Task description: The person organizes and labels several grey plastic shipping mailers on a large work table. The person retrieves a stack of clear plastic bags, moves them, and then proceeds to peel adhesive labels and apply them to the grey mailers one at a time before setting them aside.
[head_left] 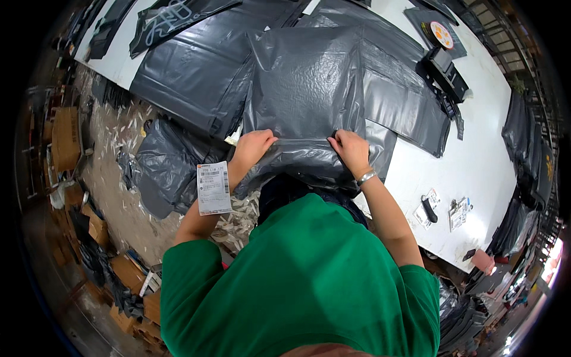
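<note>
A bulky dark grey plastic mailing bag [306, 83] lies in front of me at the near edge of the table. My left hand [253, 147] pinches the left end of a fold across its near part. On the right end of that fold my right hand [352, 150] is closed the same way, with a silver bracelet at the wrist. Between my hands the fold runs nearly straight. A white printed label [213, 188] sits on my left forearm. What is inside the bag is hidden.
Flat stacks of grey bags [190, 71] cover the white table [476, 149] on both sides. At right are a black device [446, 74], a black-handled cutter [429, 209] and a pink item [483, 262]. Filled bags [169, 160] and paper scraps lie on the floor at left, beside cardboard boxes [65, 140].
</note>
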The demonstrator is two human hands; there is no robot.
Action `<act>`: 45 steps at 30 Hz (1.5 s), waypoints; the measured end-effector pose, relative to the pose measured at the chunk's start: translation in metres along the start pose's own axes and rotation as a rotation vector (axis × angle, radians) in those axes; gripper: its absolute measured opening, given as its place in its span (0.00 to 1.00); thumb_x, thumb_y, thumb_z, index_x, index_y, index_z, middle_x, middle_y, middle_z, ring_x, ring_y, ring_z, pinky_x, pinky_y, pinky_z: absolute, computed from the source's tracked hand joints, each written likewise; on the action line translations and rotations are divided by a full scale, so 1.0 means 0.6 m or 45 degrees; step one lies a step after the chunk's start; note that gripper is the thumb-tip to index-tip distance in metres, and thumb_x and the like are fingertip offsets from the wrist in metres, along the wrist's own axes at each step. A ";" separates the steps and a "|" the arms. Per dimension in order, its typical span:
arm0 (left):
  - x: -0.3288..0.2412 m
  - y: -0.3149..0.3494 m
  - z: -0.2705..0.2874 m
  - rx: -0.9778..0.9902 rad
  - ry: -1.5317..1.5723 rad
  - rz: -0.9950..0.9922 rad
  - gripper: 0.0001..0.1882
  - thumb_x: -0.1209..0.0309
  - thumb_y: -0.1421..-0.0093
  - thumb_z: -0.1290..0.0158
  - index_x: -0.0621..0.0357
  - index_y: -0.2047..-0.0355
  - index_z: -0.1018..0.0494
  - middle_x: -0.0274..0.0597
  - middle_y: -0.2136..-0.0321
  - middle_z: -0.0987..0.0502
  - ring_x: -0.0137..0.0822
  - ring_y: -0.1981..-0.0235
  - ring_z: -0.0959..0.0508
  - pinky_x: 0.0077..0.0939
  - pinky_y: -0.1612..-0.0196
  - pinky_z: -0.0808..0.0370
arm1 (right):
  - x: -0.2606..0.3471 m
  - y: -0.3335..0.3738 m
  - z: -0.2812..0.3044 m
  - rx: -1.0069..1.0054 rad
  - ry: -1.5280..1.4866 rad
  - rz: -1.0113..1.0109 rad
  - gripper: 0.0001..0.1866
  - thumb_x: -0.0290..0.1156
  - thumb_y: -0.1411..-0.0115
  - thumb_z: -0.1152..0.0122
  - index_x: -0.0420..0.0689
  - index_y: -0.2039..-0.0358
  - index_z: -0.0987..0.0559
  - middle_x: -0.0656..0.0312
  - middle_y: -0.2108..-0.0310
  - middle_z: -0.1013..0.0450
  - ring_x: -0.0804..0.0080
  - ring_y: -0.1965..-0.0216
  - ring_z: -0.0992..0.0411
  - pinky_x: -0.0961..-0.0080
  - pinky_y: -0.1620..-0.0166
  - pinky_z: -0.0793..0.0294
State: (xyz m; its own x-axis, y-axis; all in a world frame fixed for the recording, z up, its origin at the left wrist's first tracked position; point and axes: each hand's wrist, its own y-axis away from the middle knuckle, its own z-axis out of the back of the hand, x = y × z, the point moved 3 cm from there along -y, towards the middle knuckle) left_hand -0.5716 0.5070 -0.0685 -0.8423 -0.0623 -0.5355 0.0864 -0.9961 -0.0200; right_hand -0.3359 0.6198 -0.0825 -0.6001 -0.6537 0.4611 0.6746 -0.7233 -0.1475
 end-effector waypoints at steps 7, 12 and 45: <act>0.140 0.002 0.044 -0.078 -0.584 0.060 0.10 0.60 0.45 0.52 0.51 0.74 0.36 0.44 0.87 0.30 0.47 0.85 0.27 0.38 0.85 0.34 | 0.006 -0.003 -0.013 -0.150 0.173 -0.007 0.09 0.36 0.51 0.43 0.47 0.77 0.32 0.63 0.80 0.35 0.67 0.78 0.31 0.71 0.77 0.33; -0.042 -0.050 0.062 -0.016 -0.040 -0.424 0.11 0.68 0.49 0.51 0.56 0.66 0.26 0.40 0.68 0.24 0.41 0.63 0.26 0.33 0.61 0.30 | 0.000 -0.005 -0.018 -0.097 0.180 -0.036 0.06 0.34 0.49 0.46 0.47 0.75 0.32 0.61 0.77 0.35 0.63 0.76 0.31 0.68 0.75 0.32; -0.067 0.048 -0.022 0.015 -0.173 -0.043 0.36 0.61 0.49 0.50 0.63 0.44 0.48 0.48 0.42 0.47 0.40 0.40 0.49 0.37 0.40 0.53 | 0.011 0.051 -0.029 0.123 -1.268 -1.016 0.12 0.29 0.46 0.44 0.32 0.66 0.24 0.61 0.78 0.27 0.79 0.78 0.27 0.87 0.75 0.29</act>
State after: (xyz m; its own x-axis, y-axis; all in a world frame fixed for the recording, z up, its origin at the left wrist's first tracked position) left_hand -0.5280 0.4816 -0.0586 -0.9089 -0.0361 -0.4155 0.0514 -0.9983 -0.0256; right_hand -0.3264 0.5894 -0.0993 -0.2998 0.4307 0.8512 0.3311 -0.7899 0.5163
